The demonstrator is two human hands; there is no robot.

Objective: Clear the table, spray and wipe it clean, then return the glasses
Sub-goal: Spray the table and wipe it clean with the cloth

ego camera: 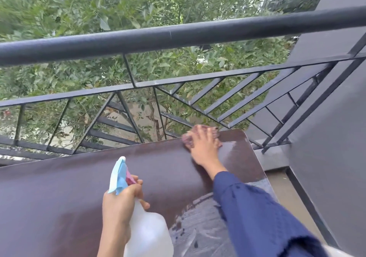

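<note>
Head cam: our right hand (pixel 204 150), fingers spread flat, presses the pinkish cloth (pixel 187 139) by the far right corner of the table (pixel 59 207). Our left hand (pixel 118 207) is curled round the neck of the spray bottle (pixel 150 235) over the near edge. Bit blurry, but we'd overlap passes toward the wet near-right streaks; no glasses in view.

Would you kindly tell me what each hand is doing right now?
Left hand: grips the spray bottle.
Right hand: open, pressing the cloth flat.
</note>
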